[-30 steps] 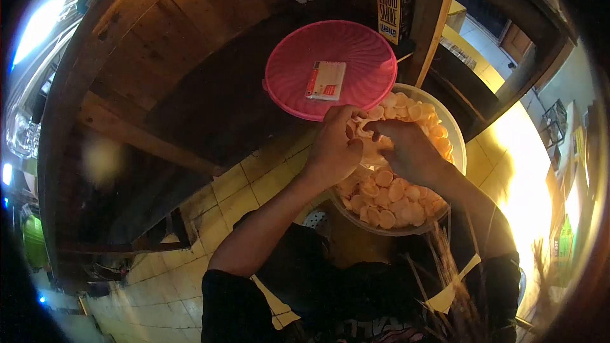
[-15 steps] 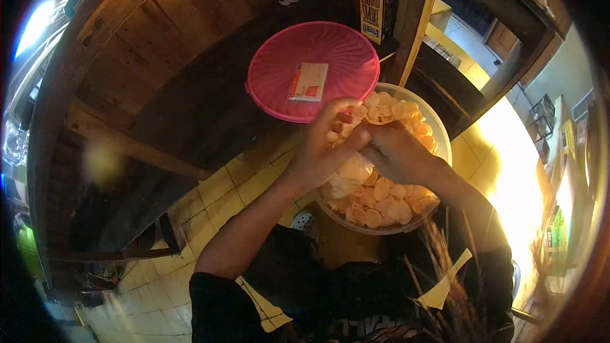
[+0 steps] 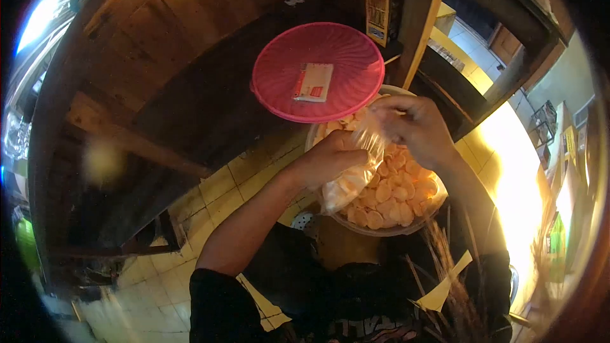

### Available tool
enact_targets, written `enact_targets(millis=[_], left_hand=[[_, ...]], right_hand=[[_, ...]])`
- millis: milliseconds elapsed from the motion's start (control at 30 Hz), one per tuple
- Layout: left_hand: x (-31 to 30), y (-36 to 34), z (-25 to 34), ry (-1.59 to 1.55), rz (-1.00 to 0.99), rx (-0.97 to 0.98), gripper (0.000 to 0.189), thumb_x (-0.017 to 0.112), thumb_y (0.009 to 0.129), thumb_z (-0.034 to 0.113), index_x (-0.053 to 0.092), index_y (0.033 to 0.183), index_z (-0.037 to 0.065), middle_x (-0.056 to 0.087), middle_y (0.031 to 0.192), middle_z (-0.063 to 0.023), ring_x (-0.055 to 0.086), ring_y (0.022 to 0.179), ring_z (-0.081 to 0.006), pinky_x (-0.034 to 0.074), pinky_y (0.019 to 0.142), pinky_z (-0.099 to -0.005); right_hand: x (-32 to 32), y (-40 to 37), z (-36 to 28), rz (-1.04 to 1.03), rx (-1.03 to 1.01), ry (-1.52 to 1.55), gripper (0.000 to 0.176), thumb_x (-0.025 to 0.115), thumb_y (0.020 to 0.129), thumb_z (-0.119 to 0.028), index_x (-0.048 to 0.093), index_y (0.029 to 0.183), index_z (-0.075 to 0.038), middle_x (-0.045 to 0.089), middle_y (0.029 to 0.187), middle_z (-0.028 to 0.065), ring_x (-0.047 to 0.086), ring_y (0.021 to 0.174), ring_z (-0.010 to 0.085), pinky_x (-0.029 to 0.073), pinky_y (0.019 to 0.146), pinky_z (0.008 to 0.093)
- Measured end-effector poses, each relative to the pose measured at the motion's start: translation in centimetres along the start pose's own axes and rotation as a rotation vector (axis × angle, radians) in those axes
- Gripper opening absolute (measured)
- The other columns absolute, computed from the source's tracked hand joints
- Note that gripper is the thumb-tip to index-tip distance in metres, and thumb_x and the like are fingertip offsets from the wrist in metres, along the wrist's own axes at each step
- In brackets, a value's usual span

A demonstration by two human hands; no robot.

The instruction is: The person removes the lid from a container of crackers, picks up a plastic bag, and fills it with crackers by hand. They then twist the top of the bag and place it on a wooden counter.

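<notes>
Now the left hand (image 3: 332, 157) is closed around a thin, clear plastic bag (image 3: 347, 184), gripping it at the middle. The bag is crinkled and shiny, and its lower part is full of pale round chips. The right hand (image 3: 414, 128) pinches the bag's upper edge between closed fingertips. The bag hangs over the left side of a big round white bowl (image 3: 381, 231), touching its contents. The bowl is heaped with flat, round, orange crackers (image 3: 400, 192) that look dry and slightly curled.

Just beyond the bowl, on the far side, lies a round pink plastic basket (image 3: 337, 47) with fine ribs, partly covering the rim. A small flat red and white packet (image 3: 313, 82) rests on it; its print is too small to read. Farther away stands a yellow-brown cardboard box (image 3: 383, 0) with a white label, also not readable. Below, on the near left, are glossy yellow floor tiles (image 3: 251, 181).
</notes>
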State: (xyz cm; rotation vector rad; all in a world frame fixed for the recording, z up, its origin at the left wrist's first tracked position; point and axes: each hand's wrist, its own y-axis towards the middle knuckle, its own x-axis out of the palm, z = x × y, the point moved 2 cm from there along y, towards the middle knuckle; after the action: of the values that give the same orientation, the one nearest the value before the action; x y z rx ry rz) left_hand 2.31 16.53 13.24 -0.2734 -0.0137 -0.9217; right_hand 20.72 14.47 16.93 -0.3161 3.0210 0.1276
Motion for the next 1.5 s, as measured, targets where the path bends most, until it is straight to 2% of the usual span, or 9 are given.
enact_targets(millis=[167, 267, 400, 567, 1133, 1267, 1333, 1367, 1500], left_hand=[[0.5, -0.2, 0.4, -0.104, 0.119, 0.101, 0.026, 0.061, 0.085, 0.012, 0.061, 0.107, 0.000, 0.064, 0.092, -0.0048, 0.061, 0.084, -0.0108, 0.049, 0.074, -0.0258], [0.5, -0.2, 0.7, -0.146, 0.155, 0.088, 0.028, 0.063, 0.085, 0.012, 0.060, 0.109, -0.001, 0.065, 0.095, -0.0062, 0.061, 0.089, -0.0122, 0.050, 0.078, -0.0272], [1.8, -0.3, 1.5, -0.221, 0.158, 0.237, 0.031, 0.067, 0.084, 0.017, 0.062, 0.109, -0.001, 0.065, 0.099, -0.0069, 0.060, 0.098, -0.0145, 0.049, 0.084, -0.0299], [1.4, 0.8, -0.1, 0.029, 0.020, 0.066, 0.041, 0.071, 0.082, 0.024, 0.061, 0.115, 0.002, 0.061, 0.113, -0.0082, 0.057, 0.105, -0.0175, 0.045, 0.093, -0.0311], [2.0, 2.3, -1.6, 0.094, 0.096, 0.209, 0.044, 0.063, 0.090, 0.039, 0.061, 0.111, 0.000, 0.063, 0.105, -0.0053, 0.057, 0.099, -0.0169, 0.045, 0.092, -0.0339], [2.6, 1.3, -1.1, 0.580, 0.530, 0.281, 0.057, 0.047, 0.095, 0.051, 0.059, 0.115, -0.001, 0.064, 0.109, -0.0084, 0.058, 0.103, -0.0220, 0.043, 0.097, -0.0373], [1.8, 2.2, -0.5, 0.467, -0.185, -0.371, 0.070, 0.030, 0.096, 0.060, 0.054, 0.121, 0.000, 0.063, 0.112, -0.0114, 0.059, 0.106, -0.0275, 0.042, 0.099, -0.0399], [3.5, 2.7, -2.9, -0.090, -0.133, 0.020, 0.070, 0.020, 0.096, 0.061, 0.051, 0.123, 0.004, 0.063, 0.112, -0.0106, 0.060, 0.103, -0.0256, 0.046, 0.093, -0.0406], [4.8, 0.8, -0.3, -0.865, -0.273, -0.025, 0.043, 0.033, 0.100, 0.046, 0.051, 0.123, 0.015, 0.061, 0.111, -0.0021, 0.060, 0.099, -0.0145, 0.052, 0.081, -0.0321]], right_hand=[[-1.0, 1.1, 1.9, -0.010, -0.023, 0.429, 0.059, 0.054, 0.094, -0.044, 0.044, 0.132, -0.001, 0.055, 0.124, 0.0066, 0.054, 0.109, 0.0154, 0.044, 0.095, 0.0334], [0.8, 0.6, 2.5, -0.261, -0.144, 0.185, 0.062, 0.053, 0.091, -0.055, 0.052, 0.125, -0.004, 0.061, 0.108, 0.0050, 0.056, 0.096, 0.0146, 0.043, 0.086, 0.0305], [3.1, 0.3, 1.4, -0.211, -0.109, -0.080, 0.044, 0.051, 0.097, -0.040, 0.059, 0.118, -0.002, 0.061, 0.105, 0.0103, 0.052, 0.111, 0.0202, 0.039, 0.099, 0.0363], [2.2, -0.4, 2.2, -0.050, 0.197, 0.396, 0.031, 0.051, 0.098, -0.032, 0.062, 0.094, -0.003, 0.059, 0.085, 0.0028, 0.060, 0.086, 0.0125, 0.049, 0.076, 0.0268], [0.8, 0.2, 0.8, 0.120, 0.214, 0.569, 0.033, 0.052, 0.096, -0.030, 0.060, 0.083, 0.000, 0.063, 0.095, 0.0124, 0.060, 0.090, 0.0212, 0.051, 0.079, 0.0352], [-1.4, 0.9, -0.6, 0.381, -0.225, -0.258, 0.038, 0.046, 0.097, -0.034, 0.057, 0.081, -0.002, 0.062, 0.090, 0.0082, 0.054, 0.088, 0.0156, 0.043, 0.075, 0.0290], [-0.8, 0.2, -1.2, 0.278, -0.567, -0.436, 0.029, 0.051, 0.094, -0.027, 0.053, 0.076, -0.005, 0.061, 0.095, 0.0091, 0.055, 0.090, 0.0181, 0.043, 0.079, 0.0323], [-0.3, -0.1, -1.5, 0.271, -0.567, -0.436, 0.029, 0.051, 0.094, -0.027, 0.053, 0.076, -0.005, 0.061, 0.095, 0.0091, 0.055, 0.090, 0.0181, 0.043, 0.079, 0.0323], [4.4, -1.5, -3.3, -0.019, -0.843, -0.952, 0.016, 0.067, 0.068, -0.008, 0.056, 0.080, -0.007, 0.059, 0.111, 0.0126, 0.055, 0.100, 0.0284, 0.045, 0.086, 0.0402]])
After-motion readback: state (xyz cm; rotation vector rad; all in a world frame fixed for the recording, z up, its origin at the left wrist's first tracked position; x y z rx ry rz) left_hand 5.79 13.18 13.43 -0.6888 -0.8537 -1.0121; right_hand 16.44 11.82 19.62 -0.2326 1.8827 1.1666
